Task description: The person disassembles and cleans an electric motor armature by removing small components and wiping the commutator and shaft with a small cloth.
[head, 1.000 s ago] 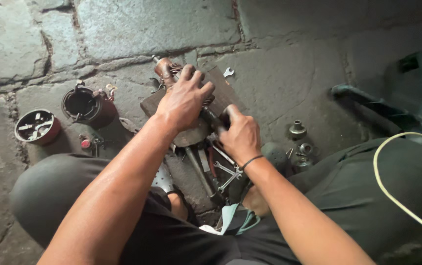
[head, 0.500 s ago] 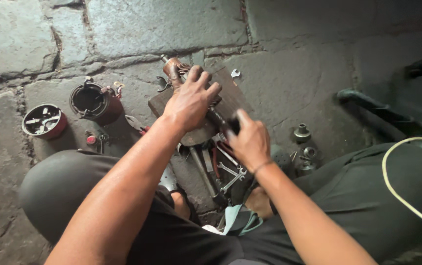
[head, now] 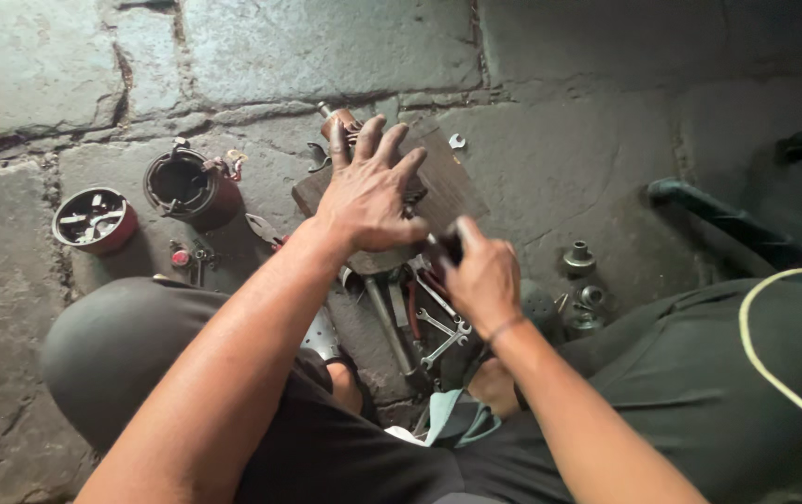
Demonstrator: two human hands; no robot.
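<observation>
On the stone floor (head: 326, 47), the wooden block (head: 452, 182) carried a rusty motor part (head: 345, 126). Left hand (head: 368, 191) lay spread flat on it, fingers apart, pinning it. Right hand (head: 480, 275) was clamped around a dark tool handle (head: 443, 245). Looked like mid-disassembly; next move probably needed steady downward pressure.

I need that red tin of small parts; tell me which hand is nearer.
Left. The left hand presses the part on the board, right of the red tin; the right hand is farther right.
</observation>
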